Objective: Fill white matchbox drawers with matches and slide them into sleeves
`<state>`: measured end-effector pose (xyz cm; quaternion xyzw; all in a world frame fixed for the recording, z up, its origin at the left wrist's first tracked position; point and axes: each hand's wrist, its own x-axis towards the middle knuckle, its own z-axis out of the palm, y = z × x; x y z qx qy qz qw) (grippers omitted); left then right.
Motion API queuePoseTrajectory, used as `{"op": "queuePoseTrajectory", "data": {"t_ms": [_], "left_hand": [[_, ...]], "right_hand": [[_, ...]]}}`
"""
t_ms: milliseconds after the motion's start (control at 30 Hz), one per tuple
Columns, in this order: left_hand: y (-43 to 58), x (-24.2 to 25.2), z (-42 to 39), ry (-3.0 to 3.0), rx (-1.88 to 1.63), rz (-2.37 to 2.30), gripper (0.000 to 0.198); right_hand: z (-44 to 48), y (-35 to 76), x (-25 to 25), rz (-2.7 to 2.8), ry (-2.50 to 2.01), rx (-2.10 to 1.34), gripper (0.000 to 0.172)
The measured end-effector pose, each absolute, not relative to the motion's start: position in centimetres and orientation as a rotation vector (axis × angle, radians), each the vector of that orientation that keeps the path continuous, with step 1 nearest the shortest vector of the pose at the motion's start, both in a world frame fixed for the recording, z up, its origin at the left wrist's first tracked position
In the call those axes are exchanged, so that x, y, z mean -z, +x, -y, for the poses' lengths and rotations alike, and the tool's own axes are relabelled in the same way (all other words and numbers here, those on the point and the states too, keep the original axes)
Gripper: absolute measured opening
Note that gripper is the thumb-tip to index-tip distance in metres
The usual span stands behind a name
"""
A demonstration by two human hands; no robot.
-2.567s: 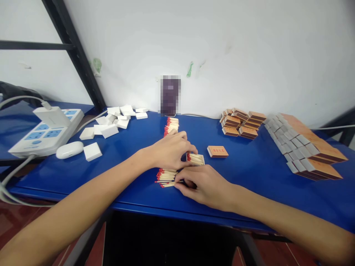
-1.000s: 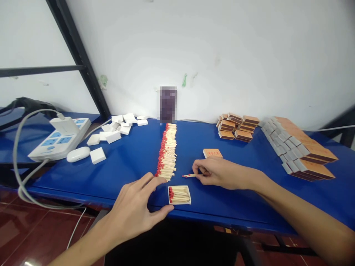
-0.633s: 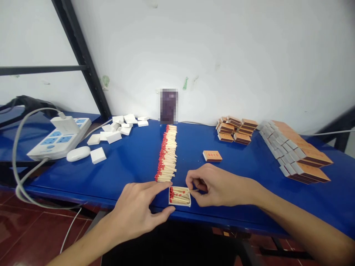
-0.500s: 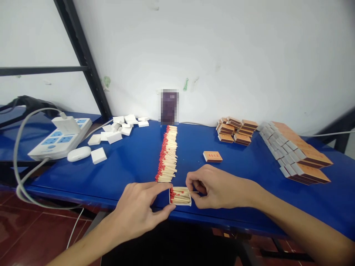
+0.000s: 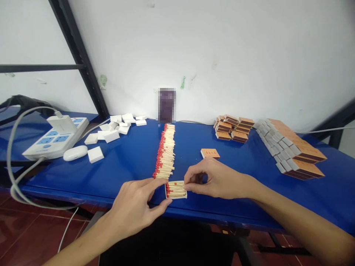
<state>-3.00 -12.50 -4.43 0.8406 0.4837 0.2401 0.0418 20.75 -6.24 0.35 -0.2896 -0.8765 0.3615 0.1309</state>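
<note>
Near the table's front edge lies a small white tray (image 5: 176,197) filled with red-tipped matches. Thumb and forefinger of my left hand (image 5: 140,203) grip its left end. My right hand (image 5: 215,179) is at the tray's right end, thumb and forefinger pinched together over the match ends; what sits between the fingertips is too small to tell. Behind the tray a long row of matches (image 5: 166,151) runs back to the wall, red heads to the left. One orange matchbox (image 5: 210,153) lies just beyond my right hand.
White trays (image 5: 111,136) lie scattered at the back left, near a white case (image 5: 75,153) and a power strip (image 5: 55,136) with cables. Orange matchboxes (image 5: 239,136) are piled at the back, and a larger stack (image 5: 307,151) stands on the right. A blurred dark item (image 5: 166,105) leans on the wall.
The match that stuck out from my right fingers no longer shows. My right thumb and forefinger have closed in at the tray's right end. The whole view has shifted slightly.
</note>
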Motion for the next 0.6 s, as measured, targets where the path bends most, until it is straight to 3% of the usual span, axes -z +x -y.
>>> {"op": "queuePoseTrajectory", "data": {"t_ms": [600], "left_hand": [[-3.0, 4.6, 12.5, 2.617, -0.800, -1.483, 0.033]], "right_hand": [[5.6, 21.3, 1.0, 2.628, -0.830, -0.612, 0.018]]}}
